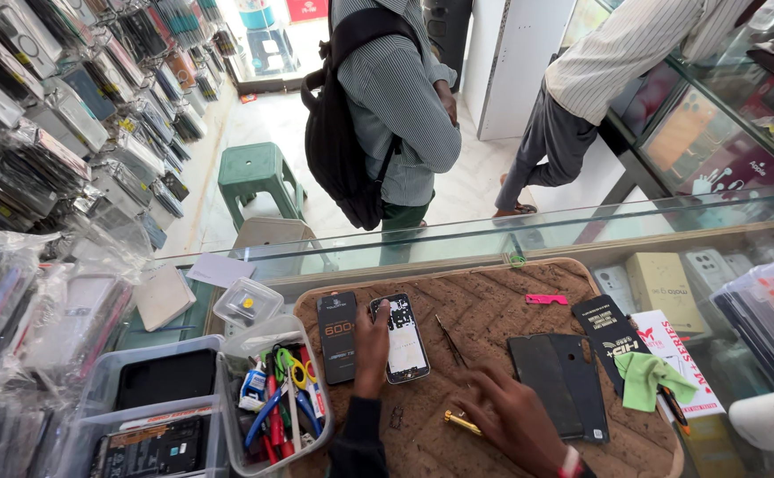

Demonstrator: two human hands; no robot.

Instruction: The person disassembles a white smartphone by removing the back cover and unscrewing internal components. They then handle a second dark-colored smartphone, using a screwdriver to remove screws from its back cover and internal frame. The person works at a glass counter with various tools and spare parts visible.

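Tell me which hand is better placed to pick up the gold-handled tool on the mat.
Right. The right hand rests on the mat with its fingers touching the gold-handled tool. The left hand is occupied holding the opened phone.

At the centre of the frame a brown woven work mat [493, 301] shows a herringbone weave, and on it lie a black phone battery with orange print [337, 336], a bright pink plastic pry tool [546, 299] and a glossy black phone back cover [557, 382]. Lower centre sits a gold-coloured screwdriver handle [462, 422]. At right lies a lime green cloth [652, 379]; upper left stands a pale green plastic stool [258, 177]. The standing person's shirt [396, 97] has fine grey-green stripes.
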